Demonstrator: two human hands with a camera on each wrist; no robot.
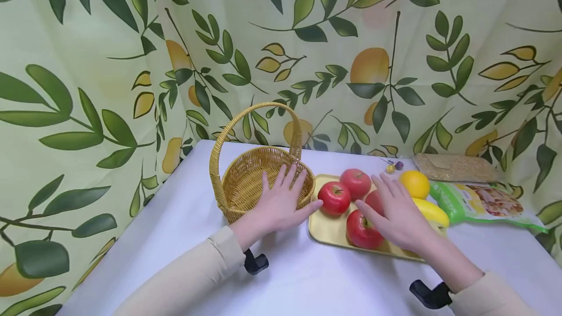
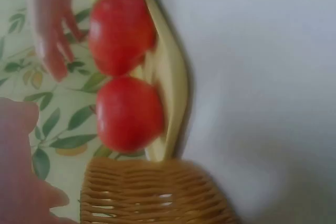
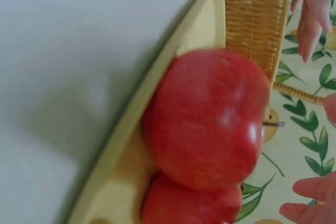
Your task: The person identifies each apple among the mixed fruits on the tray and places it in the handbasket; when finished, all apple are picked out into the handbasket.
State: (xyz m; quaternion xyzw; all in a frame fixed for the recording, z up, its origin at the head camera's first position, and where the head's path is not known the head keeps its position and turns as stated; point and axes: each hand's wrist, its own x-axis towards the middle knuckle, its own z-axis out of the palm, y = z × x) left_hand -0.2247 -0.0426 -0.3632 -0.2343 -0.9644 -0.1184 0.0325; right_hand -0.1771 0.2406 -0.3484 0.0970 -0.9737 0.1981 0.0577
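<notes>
A wicker basket (image 1: pixel 250 165) beside a loaded tray (image 1: pixel 327 230)

We see a leaf-patterned cloth (image 1: pixel 307 57) rising behind the tray and a white tabletop (image 1: pixel 189 199) spreading beneath it. The wicker basket stands upright just left of the tray, its tall handle arching above (whether the two touch, we cannot tell). Right of the tray we find a green-edged food bag (image 1: pixel 500 204), and beyond the tray's far right corner a brown packet (image 1: pixel 456 167).

The left hand (image 1: pixel 281 204) hovers left of the tray, over the near side of the basket, with its fingers straight and spread, holding nothing; we cannot tell whether it brushes the rim. The right hand (image 1: pixel 401 216) hovers above the tray, also straight-fingered and holding nothing. Our right wrist view shows a gap between its fingertips and the nearest fruit.

Four red apples (image 1: pixel 335 198) sit on the tray, one of them partly hidden by the right hand. An orange (image 1: pixel 414 184) sits at the tray's far right, and a yellow fruit (image 1: pixel 432 212), partly covered, lies nearer us. Smallest, two dried buds (image 1: pixel 390 168), yellow and purple, lie just behind the tray.
</notes>
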